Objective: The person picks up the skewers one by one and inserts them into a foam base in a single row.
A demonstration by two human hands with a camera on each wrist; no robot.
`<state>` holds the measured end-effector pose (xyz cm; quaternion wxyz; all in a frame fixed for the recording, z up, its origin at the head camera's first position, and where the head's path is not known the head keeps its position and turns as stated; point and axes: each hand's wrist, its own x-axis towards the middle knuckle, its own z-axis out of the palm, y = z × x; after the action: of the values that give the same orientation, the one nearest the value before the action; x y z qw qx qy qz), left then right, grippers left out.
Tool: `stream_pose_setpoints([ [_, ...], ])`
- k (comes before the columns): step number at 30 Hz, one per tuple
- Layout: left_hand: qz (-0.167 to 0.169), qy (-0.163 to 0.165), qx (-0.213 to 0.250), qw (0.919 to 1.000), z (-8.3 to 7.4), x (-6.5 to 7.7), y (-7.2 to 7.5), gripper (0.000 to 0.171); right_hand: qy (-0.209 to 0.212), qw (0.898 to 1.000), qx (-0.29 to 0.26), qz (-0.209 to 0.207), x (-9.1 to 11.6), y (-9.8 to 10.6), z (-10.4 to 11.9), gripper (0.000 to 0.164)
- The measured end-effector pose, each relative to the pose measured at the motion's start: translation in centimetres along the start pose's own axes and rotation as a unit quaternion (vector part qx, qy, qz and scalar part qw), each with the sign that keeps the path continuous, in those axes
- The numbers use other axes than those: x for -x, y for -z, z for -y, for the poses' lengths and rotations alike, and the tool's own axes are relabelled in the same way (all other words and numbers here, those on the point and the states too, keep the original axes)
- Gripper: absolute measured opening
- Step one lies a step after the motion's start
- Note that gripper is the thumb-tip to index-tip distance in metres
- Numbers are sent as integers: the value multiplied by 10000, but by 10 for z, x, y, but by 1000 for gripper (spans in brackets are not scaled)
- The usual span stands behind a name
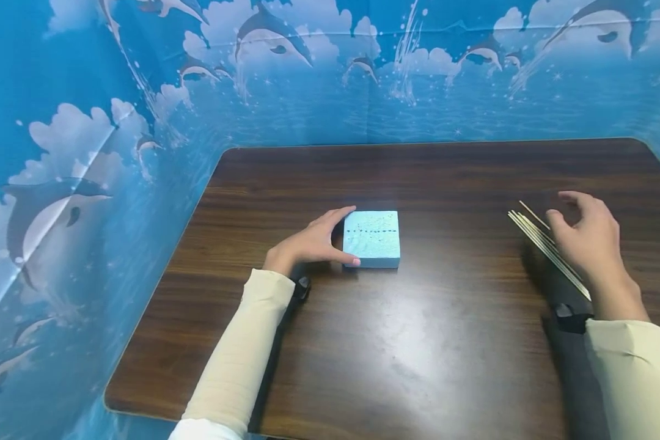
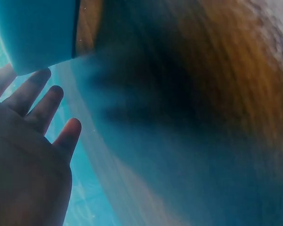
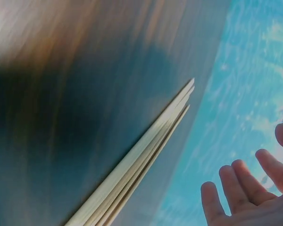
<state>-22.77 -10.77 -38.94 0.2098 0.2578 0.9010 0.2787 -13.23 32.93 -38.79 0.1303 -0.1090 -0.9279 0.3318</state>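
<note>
A light blue foam block lies flat on the table, its top marked with a dotted dark line and small specks. My left hand holds it at the left end, thumb on the near side and fingers at the far corner. In the left wrist view, fingertips meet the edge of the block. Over on the right, several thin pointed wooden skewers lie in a loose bundle. My right hand hovers beside them with fingers spread and nothing in its grasp. The right wrist view shows the skewers apart from the fingers.
The dark wood-grain table has rounded corners. A blue cloth printed with dolphins and clouds hangs behind it and along its left side. Pale sleeves cover both forearms.
</note>
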Motion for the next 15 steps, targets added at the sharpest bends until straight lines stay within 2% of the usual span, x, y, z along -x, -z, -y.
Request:
stream_pose_setpoints([
  [5,-69,-72,29,9999,5,0,0,113,-379,9991,-92,-150,1,5,-13,54],
  [10,4,-122,184,9998,9,0,-4,113,-726,9972,-133,-145,5,4,-29,53],
  [15,-28,-170,185,9997,8,-5,-7,113,-844,9964,1,-123,7,7,-42,53],
])
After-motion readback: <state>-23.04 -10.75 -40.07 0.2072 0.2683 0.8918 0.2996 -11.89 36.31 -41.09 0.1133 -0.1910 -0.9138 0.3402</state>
